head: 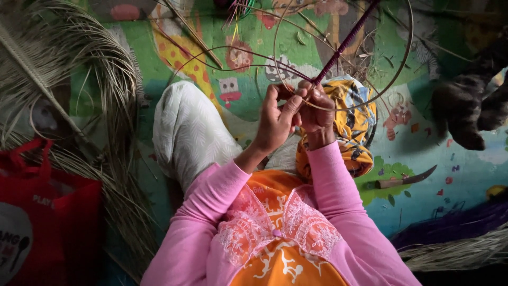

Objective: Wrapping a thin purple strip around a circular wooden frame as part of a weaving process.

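Left hand [276, 119] pinched shut on thin purple-and-tan plant strands [248, 55], seemingly to keep the loops taut | right hand [316, 114] closed round stiff purple-wrapped rod [346, 43], angled up and away | both hands touching above the lap, strands arcing outward | curved knife [405, 179] on colourful floor mat [465, 175], well apart.

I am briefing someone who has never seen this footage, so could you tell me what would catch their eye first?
At centre, the left hand and right hand, in pink sleeves, pinch a purple-wrapped rod with thin strands looping out over a colourful floor mat. A mass of dried palm fibre fills the left side above a red bag, and a curved knife lies to the right.
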